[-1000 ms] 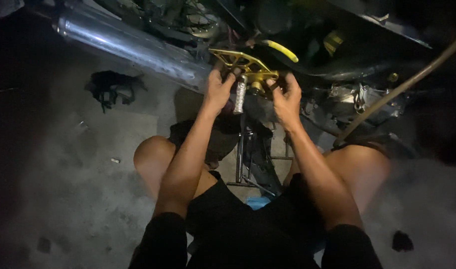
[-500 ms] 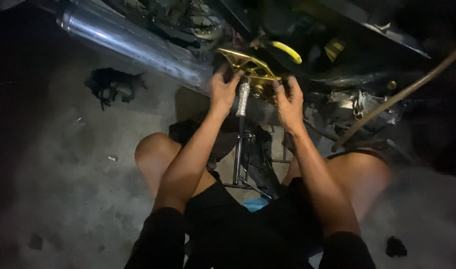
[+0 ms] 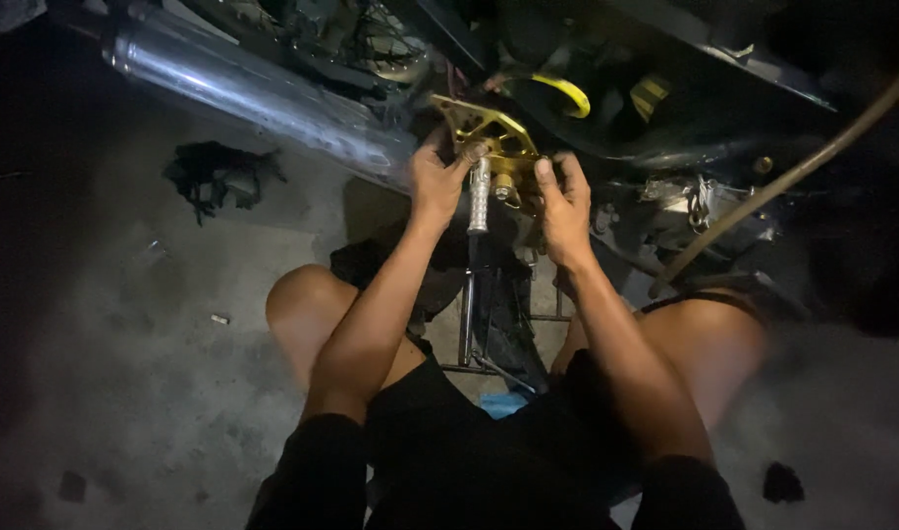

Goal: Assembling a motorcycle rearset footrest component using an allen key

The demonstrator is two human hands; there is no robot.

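Observation:
A gold metal bracket (image 3: 489, 137) with cut-out holes sits against the side of a motorcycle. A silver knurled foot peg (image 3: 479, 194) hangs down from it. My left hand (image 3: 435, 180) grips the bracket's left edge, thumb next to the peg's top. On the bracket's right side, my right hand (image 3: 564, 201) holds it with the fingers curled around the edge. I am crouched with both knees spread, forearms reaching forward between them.
A chrome exhaust pipe (image 3: 263, 98) runs diagonally at upper left. A dark rag (image 3: 218, 177) lies on the concrete floor to the left. A tan hose (image 3: 793, 177) slants at right. A yellow curved part (image 3: 562, 93) sits behind the bracket. A metal stand (image 3: 469, 324) stands between my knees.
Both hands stay on the gold bracket. My left hand's fingers shifted slightly along its edge, and the view drifted a little.

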